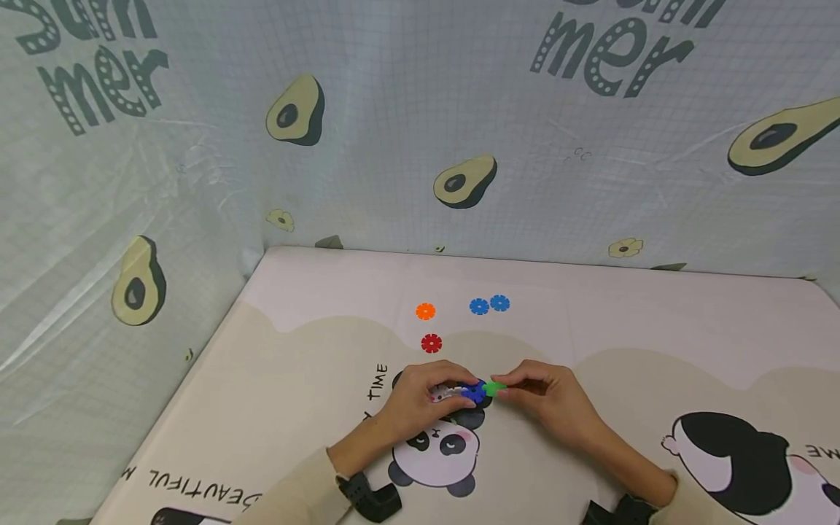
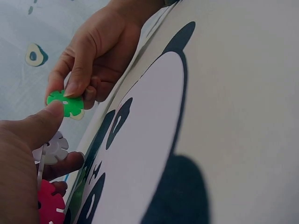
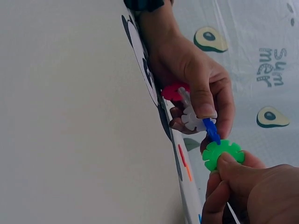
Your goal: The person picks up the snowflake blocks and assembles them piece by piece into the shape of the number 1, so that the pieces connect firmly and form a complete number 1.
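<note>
Notched plastic discs joined in a short chain run through my left hand [image 1: 416, 397]. Its thumb and fingers pinch the blue disc [image 3: 211, 130], the chain's front piece. Behind it in the chain come a white disc [image 3: 190, 120] and a pink disc [image 2: 50, 203], partly covered by the hand in the left wrist view. My right hand [image 1: 554, 401] pinches a green disc [image 3: 212, 154] between thumb and fingertips. The green disc's edge meets the blue disc's edge, at an angle to it in the right wrist view. Both hands are close over the table's panda print.
Beyond the hands, an orange disc [image 1: 425, 311] and a red disc [image 1: 431, 343] lie on the printed tablecloth [image 1: 315, 379]. Two blue discs [image 1: 480, 306] lie side by side to their right. An avocado-patterned curtain [image 1: 380, 146] hangs along the table's back and left edges.
</note>
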Motion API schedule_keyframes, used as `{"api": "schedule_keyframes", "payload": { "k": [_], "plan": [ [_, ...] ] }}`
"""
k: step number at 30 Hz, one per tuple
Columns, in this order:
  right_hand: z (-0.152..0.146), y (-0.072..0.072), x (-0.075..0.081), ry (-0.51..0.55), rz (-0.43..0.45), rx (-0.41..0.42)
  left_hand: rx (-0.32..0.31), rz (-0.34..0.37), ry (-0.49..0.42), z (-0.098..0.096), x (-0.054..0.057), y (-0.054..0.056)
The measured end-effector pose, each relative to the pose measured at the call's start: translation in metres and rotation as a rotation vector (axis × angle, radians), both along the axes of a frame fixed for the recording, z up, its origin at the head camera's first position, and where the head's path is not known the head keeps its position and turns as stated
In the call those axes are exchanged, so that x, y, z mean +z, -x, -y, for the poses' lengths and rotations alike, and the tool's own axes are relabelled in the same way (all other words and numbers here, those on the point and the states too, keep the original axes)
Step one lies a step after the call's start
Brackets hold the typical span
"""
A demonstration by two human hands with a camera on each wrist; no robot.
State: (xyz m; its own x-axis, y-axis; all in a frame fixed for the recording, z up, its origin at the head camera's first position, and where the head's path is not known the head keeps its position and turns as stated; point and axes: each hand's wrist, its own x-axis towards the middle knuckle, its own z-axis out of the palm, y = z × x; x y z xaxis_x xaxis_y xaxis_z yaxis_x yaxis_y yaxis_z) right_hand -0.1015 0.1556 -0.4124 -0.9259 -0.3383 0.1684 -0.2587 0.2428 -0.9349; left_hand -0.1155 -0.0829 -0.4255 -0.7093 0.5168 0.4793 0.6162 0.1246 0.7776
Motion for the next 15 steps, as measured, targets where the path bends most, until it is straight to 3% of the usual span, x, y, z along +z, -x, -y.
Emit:
{"api": "schedule_keyframes", "payload": {
  "k": [15],
  "plan": [
    [0.0005,-0.0006,-0.0015,0.009,0.015,0.011,0.0,0.031,0.007,-0.0003,0.0014,-0.0008]
  ]
}}
